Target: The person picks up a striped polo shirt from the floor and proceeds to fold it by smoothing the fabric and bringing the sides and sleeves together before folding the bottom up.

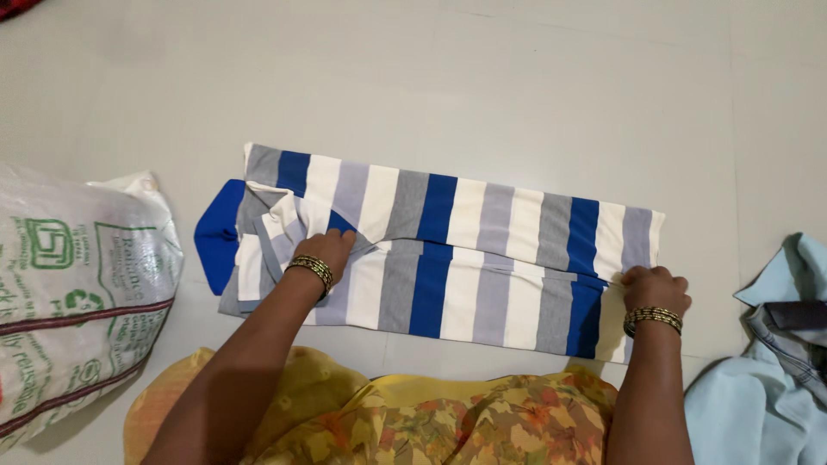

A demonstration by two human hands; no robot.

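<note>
A striped shirt (465, 250) in white, grey and blue lies folded lengthwise on the pale floor, its blue collar (215, 232) sticking out at the left end. My left hand (327, 250) presses flat on the shirt near the collar, fingers on a folded sleeve. At the shirt's right end my right hand (655, 288) pinches the hem edge with curled fingers. Both wrists wear gold bangles.
A white woven sack (77, 293) with green print lies at the left. A light blue garment (767, 379) is heaped at the right. My yellow floral clothing (431, 422) fills the bottom edge. Pale floor tiles (482, 86) stretch beyond the shirt.
</note>
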